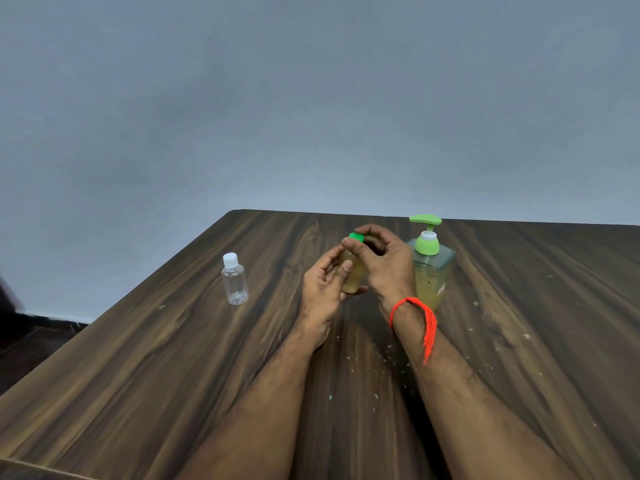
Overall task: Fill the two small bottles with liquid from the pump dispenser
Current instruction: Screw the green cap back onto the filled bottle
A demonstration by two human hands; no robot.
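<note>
On the big brown table point(145, 341) stands the pump bottle point(431, 271), part full of yellow soap. Just left of it, the left hand point(323, 289) holds a small bottle point(351, 275) that looks full of yellow soap, and the right hand point(384, 258) pinches its green cap point(356, 236). One bottle seems done; the clear bottle point(235, 282), farther left, is empty and capped.

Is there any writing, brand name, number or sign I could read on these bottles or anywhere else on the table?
None can be read.
Pump dispenser: a small pale mark low on its front, too blurred to read.
Clear bottle with the white cap: no label shows.
Bottle with the green cap, held by the left hand and right hand: mostly covered, no text visible.
Table: only wood grain and specks.
</note>
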